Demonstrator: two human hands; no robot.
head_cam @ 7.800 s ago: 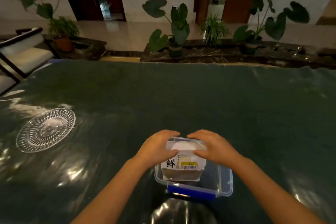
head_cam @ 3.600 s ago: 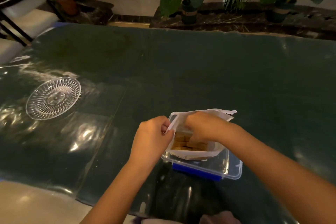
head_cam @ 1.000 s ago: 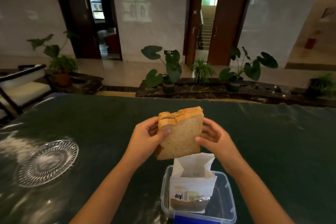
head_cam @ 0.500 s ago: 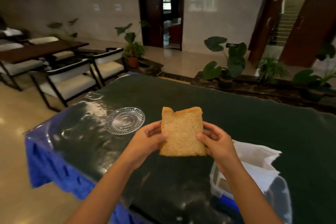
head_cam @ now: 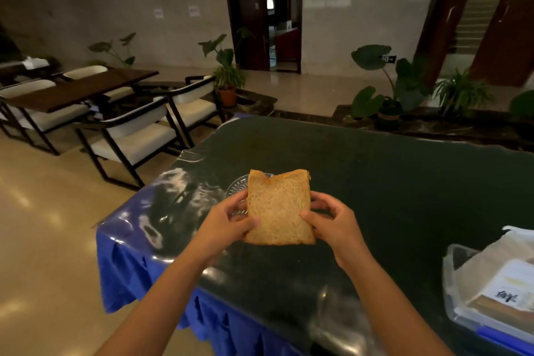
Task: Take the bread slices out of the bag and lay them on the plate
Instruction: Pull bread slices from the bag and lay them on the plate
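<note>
Brown bread slices (head_cam: 278, 208) are held upright in the air between both hands, face toward me. My left hand (head_cam: 228, 222) pinches their left edge and my right hand (head_cam: 332, 224) grips the right edge. The clear glass plate (head_cam: 237, 186) lies on the table right behind the bread and my left hand, mostly hidden by them. The white bread bag (head_cam: 502, 274) stands in a clear plastic box (head_cam: 450, 283) at the lower right edge of the view.
The dark green table (head_cam: 390, 182) has a blue skirt (head_cam: 135, 274) along its left edge and near corner. Chairs (head_cam: 138, 136) and a wooden table (head_cam: 78, 89) stand on the floor to the left. Potted plants (head_cam: 387, 89) line the far side.
The view has swung further left. The bread in both hands now sits in front of the plate, which was clear to its left before. The bag and box slid toward the right edge.
</note>
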